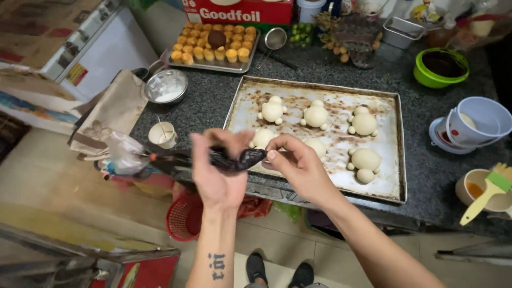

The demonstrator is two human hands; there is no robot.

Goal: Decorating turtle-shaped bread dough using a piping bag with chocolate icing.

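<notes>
Dark piping bag (229,159) was held above the near edge of the baking tray (394,154), left hand (216,170) wrapped shut around its body, right hand (296,162) fingers pinched on the tip. Best handled by steadying the tip low over the dough animals (316,115) and squeezing gently from behind. Dark granite bench (213,101), yellow pastry brush (488,192) well right.

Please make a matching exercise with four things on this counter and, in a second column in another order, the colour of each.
Things:
1. bowl
2. brush
3. piping bag
4. dough shapes

Colours:
A. pale cream
B. yellow handle
C. green
D. dark, almost black

Pairs: 1-C, 2-B, 3-D, 4-A
</notes>
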